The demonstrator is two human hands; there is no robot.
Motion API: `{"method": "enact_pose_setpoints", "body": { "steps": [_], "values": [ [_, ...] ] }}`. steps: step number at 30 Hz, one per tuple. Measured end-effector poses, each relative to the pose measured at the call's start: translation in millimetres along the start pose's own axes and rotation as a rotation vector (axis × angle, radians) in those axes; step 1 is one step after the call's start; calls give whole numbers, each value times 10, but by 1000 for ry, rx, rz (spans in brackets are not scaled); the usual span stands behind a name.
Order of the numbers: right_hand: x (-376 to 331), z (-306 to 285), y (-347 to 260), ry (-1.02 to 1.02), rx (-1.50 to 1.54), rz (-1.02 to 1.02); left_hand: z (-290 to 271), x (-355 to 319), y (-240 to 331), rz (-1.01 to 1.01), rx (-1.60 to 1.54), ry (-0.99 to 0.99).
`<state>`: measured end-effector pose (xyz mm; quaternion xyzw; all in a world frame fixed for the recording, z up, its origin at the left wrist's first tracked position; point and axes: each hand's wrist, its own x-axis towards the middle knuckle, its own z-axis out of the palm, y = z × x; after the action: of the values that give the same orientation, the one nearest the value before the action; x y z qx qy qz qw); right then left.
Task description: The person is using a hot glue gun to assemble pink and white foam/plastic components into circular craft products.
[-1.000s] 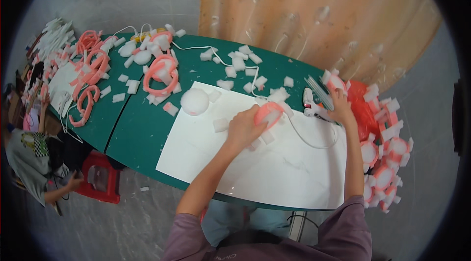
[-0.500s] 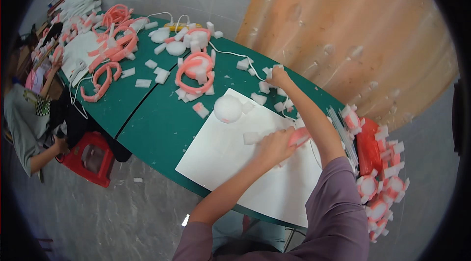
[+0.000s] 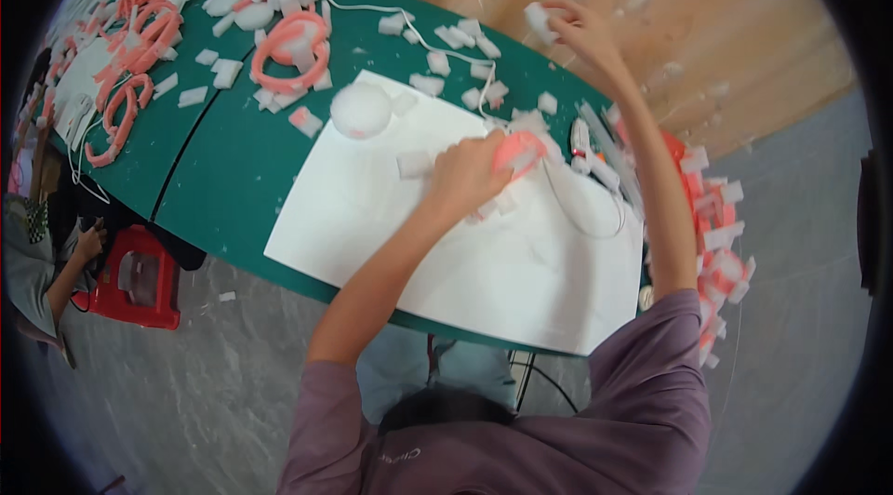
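Your left hand [image 3: 470,174] clamps pink foam piece [image 3: 517,153] on white sheet [image 3: 484,262]; right hand [image 3: 572,25] pinches white foam block [image 3: 538,19]. Step: fetching block. Next likely needs aligned placement.

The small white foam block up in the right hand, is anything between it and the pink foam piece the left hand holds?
Nothing visible blocks it. The right hand holds the small white foam block above the green table; only loose foam bits lie below, toward the pink foam piece in the left hand.

I see no packages, labels, signs or screens from here: nothing boxed, printed or lit shows anywhere in my head view at this moment, on the table or around it.
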<state>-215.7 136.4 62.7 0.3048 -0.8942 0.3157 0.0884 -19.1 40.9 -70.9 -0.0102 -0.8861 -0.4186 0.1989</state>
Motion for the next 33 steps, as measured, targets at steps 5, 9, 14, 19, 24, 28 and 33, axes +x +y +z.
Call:
{"method": "enact_pose_setpoints", "body": {
  "steps": [5,9,14,19,24,28,33],
  "values": [
    [-1170,-279,-193,66,33,-152,18,-20,55,32,37,-7],
    [-1700,-81,-320,86,-84,-202,20,-27,93,50,65,7],
    [-1826,61,-361,86,4,-173,29,-31,109,53,67,3],
    [-1851,97,-364,51,-16,-141,44,-38,103,76,65,28],
    [-1846,74,-356,24,-10,-164,64,-42,87,75,63,36],
    [-1863,95,-355,-1,-10,-135,72,-43,65,90,79,33],
    [-1843,102,-351,-31,50,-80,68,-42,70,76,63,21]
  ]
}}
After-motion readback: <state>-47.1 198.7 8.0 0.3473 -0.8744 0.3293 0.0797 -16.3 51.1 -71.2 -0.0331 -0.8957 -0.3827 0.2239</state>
